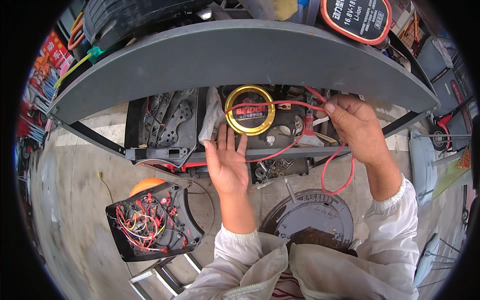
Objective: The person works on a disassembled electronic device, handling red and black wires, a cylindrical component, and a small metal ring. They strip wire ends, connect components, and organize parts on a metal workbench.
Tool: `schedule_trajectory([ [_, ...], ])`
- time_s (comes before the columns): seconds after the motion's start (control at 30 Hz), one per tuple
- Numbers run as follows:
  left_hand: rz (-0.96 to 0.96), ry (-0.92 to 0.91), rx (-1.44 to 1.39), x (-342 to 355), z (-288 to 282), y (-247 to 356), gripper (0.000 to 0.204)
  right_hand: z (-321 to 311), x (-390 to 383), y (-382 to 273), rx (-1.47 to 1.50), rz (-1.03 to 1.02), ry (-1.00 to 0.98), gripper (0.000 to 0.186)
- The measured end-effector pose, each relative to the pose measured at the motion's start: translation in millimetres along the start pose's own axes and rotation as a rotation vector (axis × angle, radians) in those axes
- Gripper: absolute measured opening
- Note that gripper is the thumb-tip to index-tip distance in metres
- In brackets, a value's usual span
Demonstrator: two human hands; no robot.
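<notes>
My right hand (357, 125) pinches a red cable (292, 103) between thumb and fingers, on the right in front of the grey metal shelf. From that hand the cable runs left across a round gold-rimmed black disc (250, 120), and a loop of it hangs below. Palm up, my left hand (229, 162) has its fingers stretched out, with the tips at the lower left edge of the disc. Beside those fingers lies a crumpled clear plastic bag (212, 117); whether they touch it I cannot tell.
The grey shelf edge (240, 55) arches across the top. Beneath it sits a black tray (187, 137) of metal brackets. A small tray of bolts (275, 169) lies below. A black bin (117, 240) of tangled wires stands lower left, near a round dark lid (310, 215).
</notes>
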State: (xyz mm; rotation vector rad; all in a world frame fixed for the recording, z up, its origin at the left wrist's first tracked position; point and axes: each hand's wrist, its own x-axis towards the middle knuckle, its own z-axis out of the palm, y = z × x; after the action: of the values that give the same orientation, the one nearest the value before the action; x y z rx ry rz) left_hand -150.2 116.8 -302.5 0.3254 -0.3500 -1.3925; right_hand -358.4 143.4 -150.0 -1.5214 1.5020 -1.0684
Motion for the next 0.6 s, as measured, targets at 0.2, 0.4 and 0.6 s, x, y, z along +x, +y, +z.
schedule_trajectory([
  [0.2, 0.243, 0.164, 0.506, 3, 24, -4, 0.067, -25, -67, 2, -0.055, 0.003, 0.214, 0.022],
  [0.4, 0.595, 0.132, 1.313, 22, 27, 5, 0.061, -10, -106, 32, -0.193, 0.071, 0.138, 0.018],
  [0.6, 0.495, 0.092, 1.352, 51, 17, 30, 0.056, 8, -120, 73, -0.237, -0.078, 0.187, 0.013],
])
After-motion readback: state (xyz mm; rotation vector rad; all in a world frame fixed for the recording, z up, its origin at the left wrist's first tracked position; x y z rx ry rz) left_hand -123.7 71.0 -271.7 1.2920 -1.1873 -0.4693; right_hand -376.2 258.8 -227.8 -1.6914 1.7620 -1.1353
